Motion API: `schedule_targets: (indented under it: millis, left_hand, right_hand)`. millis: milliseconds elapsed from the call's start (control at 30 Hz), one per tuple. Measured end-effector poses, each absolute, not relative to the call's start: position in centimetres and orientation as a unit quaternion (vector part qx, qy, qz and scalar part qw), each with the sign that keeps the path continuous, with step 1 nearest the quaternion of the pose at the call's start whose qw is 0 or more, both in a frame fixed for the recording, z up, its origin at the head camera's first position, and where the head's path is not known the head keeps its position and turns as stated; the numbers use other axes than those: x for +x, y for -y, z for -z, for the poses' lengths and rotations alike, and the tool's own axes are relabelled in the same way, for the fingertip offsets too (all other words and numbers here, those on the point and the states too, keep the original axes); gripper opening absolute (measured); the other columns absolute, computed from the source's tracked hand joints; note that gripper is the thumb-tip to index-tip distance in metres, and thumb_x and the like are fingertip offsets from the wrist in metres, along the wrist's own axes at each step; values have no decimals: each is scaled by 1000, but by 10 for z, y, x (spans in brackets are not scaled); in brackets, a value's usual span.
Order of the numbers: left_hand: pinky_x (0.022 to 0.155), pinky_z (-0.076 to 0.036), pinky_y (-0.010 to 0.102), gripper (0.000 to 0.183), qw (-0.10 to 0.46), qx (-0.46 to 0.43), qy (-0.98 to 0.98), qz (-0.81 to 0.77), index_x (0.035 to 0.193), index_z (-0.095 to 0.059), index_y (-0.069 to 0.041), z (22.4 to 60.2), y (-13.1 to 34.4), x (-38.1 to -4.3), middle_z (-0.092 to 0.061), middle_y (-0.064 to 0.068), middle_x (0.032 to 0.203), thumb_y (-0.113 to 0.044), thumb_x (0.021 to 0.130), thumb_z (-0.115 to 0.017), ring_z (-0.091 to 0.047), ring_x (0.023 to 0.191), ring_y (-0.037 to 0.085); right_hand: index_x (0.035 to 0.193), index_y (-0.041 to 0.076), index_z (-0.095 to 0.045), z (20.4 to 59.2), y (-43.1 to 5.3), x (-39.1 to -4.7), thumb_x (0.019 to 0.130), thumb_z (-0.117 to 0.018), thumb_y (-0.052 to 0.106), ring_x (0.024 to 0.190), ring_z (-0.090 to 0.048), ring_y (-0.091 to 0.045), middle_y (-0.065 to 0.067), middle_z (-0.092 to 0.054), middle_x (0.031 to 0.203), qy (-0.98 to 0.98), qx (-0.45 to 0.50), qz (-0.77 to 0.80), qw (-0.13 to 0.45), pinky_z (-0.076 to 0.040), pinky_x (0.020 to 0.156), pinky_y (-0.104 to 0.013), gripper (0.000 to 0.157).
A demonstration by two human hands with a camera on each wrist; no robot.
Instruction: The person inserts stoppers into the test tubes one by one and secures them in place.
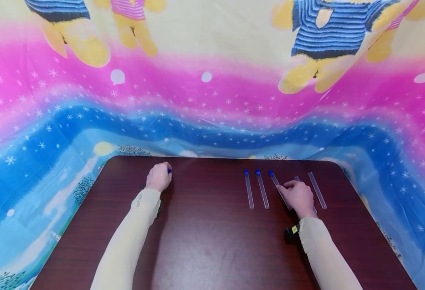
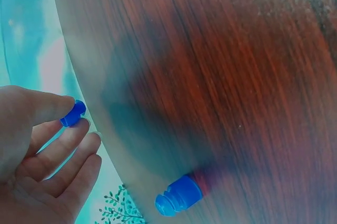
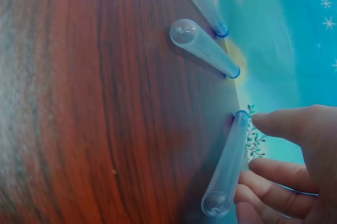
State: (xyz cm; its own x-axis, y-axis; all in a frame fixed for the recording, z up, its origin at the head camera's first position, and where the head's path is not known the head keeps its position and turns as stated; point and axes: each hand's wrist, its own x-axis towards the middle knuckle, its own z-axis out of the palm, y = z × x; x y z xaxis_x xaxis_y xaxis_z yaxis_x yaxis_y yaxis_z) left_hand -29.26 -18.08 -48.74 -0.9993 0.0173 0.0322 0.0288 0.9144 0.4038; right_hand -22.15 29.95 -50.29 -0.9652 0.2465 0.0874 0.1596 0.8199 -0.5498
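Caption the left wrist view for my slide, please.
Left hand pinching one blue stopper; a second blue stopper rests near the edge of a wood-grain tabletop.

Head view bright — soft glare on table (image 1: 212, 249); wrist views dimmer, hazy.

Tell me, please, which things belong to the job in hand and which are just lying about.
Job:
- blue cap pinched in the left hand
- second blue cap, unheld
- three blue-capped tubes
- two tubes without visible caps

Surroundings only:
- table
- patterned cloth behind
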Motion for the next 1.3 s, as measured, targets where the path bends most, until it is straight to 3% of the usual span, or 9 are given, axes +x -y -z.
schedule_targets:
  millis: [467, 733, 967, 1300]
  left_hand:
    - [84, -53, 53, 25, 23, -9, 974, 227, 121, -65, -6, 490, 175, -287, -68, 17, 113, -14, 98, -68, -65, 102, 38]
    - [84, -54, 51, 23, 23, -14, 971, 238, 120, -66, -7, 496, 174, -283, -69, 15, 111, -14, 98, -69, -66, 99, 35]
    - [84, -54, 51, 22, 35, -18, 969, 245, 118, -67, -7, 494, 174, -282, -70, 14, 110, -14, 97, -70, -66, 97, 33]
    - [83, -53, 49, 22, 45, -13, 962, 269, 118, -67, -6, 494, 171, -278, -69, 12, 103, -12, 97, -70, -65, 93, 30]
  right_hand:
    - [111, 0, -74, 497, -304, -218, 93, -74, 41, 80, -65, -31, -15, -72, 90, 943, -100, -289, 133, -50, 73, -49, 45]
    - [120, -2, -71, 500, -311, -217, 94, -74, 39, 96, -65, -39, -22, -72, 107, 943, -97, -282, 145, -49, 86, -56, 48]
    - [129, -3, -65, 498, -319, -216, 93, -74, 42, 111, -57, -46, -27, -65, 121, 942, -119, -278, 147, -44, 95, -61, 58]
    - [130, -5, -63, 496, -329, -211, 91, -75, 39, 108, -54, -48, -31, -58, 121, 942, -138, -274, 139, -44, 92, -63, 60]
